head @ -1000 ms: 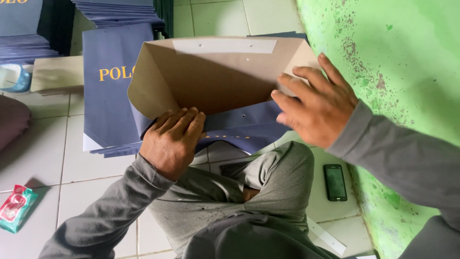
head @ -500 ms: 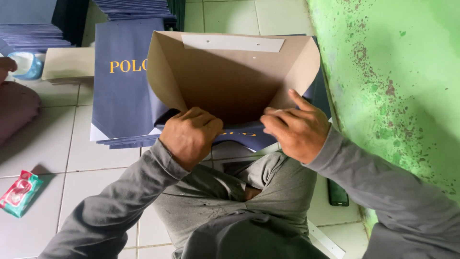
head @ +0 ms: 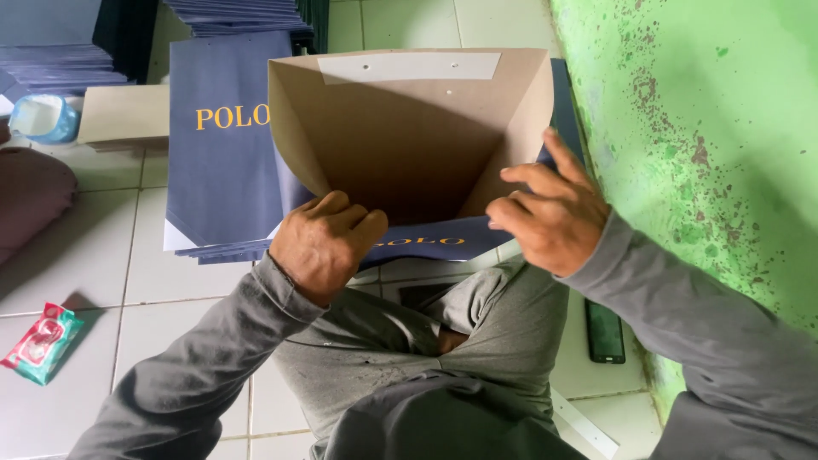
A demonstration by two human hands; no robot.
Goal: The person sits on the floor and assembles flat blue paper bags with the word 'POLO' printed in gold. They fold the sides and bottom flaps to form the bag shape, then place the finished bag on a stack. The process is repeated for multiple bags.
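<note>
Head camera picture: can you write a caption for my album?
Left hand and right hand shape a folded blue-and-brown paper bag on a tiled floor.
</note>
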